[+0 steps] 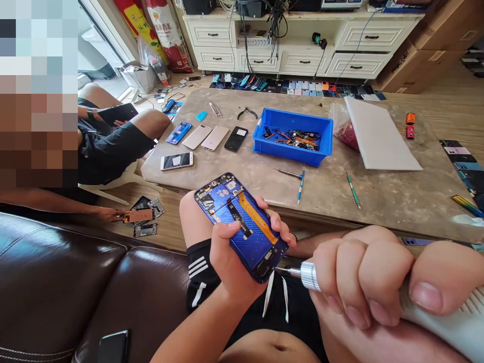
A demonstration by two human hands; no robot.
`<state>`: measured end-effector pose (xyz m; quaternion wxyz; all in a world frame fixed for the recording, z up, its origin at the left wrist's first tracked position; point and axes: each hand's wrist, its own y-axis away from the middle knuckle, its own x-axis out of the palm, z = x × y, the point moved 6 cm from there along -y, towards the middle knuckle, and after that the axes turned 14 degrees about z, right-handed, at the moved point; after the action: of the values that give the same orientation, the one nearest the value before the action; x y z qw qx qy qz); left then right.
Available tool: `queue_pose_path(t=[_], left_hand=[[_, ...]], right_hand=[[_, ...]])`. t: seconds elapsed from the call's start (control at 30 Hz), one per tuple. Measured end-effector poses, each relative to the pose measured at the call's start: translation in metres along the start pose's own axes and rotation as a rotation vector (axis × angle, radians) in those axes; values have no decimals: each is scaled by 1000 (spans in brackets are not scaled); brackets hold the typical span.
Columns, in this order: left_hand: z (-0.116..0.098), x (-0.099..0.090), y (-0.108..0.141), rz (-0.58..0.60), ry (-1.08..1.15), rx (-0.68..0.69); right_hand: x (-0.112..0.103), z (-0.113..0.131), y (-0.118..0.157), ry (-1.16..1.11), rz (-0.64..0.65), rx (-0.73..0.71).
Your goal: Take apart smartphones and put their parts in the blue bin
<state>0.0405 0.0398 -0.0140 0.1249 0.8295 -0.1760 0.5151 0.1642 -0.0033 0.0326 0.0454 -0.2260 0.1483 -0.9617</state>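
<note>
An opened blue phone [245, 222] lies tilted in my left hand [234, 257], its inside facing up. The thumb presses near a black flex cable [239, 217], and the fingers wrap round the far edge. Beside that cable runs an orange flex cable [259, 220]. My right hand [363, 282] is closed round a white and silver electric screwdriver [309, 276]. Its thin bit points left, with the tip at the phone's lower right corner; whether it sits in a screw is too small to tell.
Ahead stands a stone-topped table [242, 184] with a blue bin [293, 156] of small parts, several phones [215, 138], pliers [247, 113], pens and a white foam sheet [381, 136]. At the left sits another person [117, 146], one hand near phone parts [145, 230] on the floor.
</note>
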Motion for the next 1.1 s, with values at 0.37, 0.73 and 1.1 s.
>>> queue_pose_path(t=[0.37, 0.73, 1.1], left_hand=[[-2, 1, 1, 4, -4, 16], [-8, 3, 3, 17, -53, 93], [-15, 10, 9, -13, -117, 223]], right_hand=[[4, -6, 0, 53, -62, 63], [8, 0, -7, -49, -197, -153], [22, 8, 2, 119, -175, -81]])
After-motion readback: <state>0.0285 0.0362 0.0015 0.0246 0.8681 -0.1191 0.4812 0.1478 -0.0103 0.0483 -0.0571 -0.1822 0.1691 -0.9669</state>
